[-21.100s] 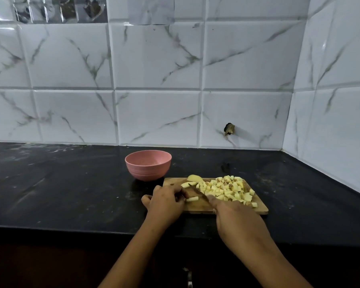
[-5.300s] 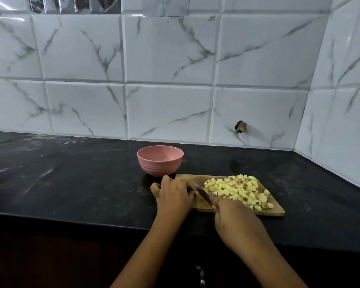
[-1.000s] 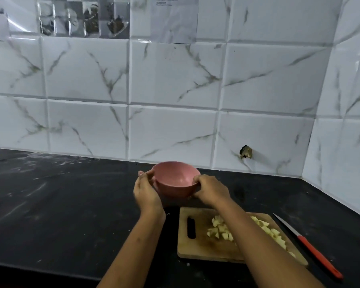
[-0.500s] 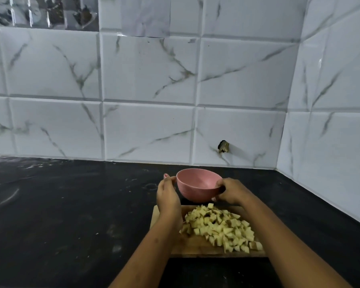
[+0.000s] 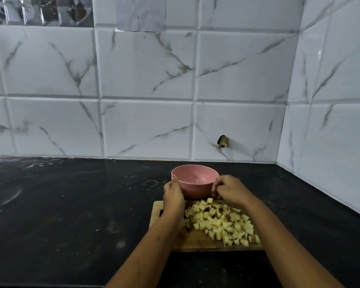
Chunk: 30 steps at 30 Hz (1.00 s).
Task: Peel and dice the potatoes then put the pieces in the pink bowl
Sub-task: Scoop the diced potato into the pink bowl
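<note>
Bordering the far edge of the cutting board (image 5: 195,241), the pink bowl (image 5: 195,179) was pinched at opposite rims by the left hand (image 5: 173,196) and the right hand (image 5: 229,189). It was judged light and rigid; the diced potato (image 5: 220,222) on the board, slippery, best scooped in handfuls.

This is a home kitchen. A dark stone worktop (image 5: 71,204) stretches beneath the fingers (image 5: 217,187) and out to either side of them. Glossy white marble-veined wall tiles (image 5: 146,125) rise beyond the fingers and turn a corner off to their right. Just nearer than the fingers lies a wooden chopping board (image 5: 195,240) heaped with diced potato (image 5: 218,221). Between the fingers sits a pink bowl (image 5: 193,183).
</note>
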{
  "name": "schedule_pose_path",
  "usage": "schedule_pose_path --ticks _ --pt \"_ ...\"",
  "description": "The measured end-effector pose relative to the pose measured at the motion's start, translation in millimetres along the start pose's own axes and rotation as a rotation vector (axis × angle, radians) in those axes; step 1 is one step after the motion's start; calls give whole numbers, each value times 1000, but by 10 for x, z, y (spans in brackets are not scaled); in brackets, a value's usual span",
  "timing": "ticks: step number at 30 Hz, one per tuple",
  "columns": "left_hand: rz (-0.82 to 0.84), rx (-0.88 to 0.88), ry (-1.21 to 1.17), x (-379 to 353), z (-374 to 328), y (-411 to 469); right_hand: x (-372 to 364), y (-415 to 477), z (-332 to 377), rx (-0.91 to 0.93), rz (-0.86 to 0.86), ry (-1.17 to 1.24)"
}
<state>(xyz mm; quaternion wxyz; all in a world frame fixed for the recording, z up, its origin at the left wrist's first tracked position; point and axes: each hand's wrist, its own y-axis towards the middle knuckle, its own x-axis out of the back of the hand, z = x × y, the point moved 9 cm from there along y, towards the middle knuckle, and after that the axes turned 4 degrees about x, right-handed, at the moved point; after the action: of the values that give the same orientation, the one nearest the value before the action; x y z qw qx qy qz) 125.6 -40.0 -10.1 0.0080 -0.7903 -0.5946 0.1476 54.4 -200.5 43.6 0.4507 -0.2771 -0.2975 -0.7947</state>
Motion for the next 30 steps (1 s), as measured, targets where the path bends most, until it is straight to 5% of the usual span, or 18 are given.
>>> schedule_pose_path --ticks 9,17,24,30 --pt "57 14 22 -72 26 52 -467 -90 118 80 320 67" --pt "71 -58 140 -86 -17 -15 -486 -159 215 135 343 170" --pt "180 -181 539 -216 19 -97 -111 -212 164 256 134 290" --pt "166 -259 697 -270 -30 -258 -281 -312 152 177 215 209"
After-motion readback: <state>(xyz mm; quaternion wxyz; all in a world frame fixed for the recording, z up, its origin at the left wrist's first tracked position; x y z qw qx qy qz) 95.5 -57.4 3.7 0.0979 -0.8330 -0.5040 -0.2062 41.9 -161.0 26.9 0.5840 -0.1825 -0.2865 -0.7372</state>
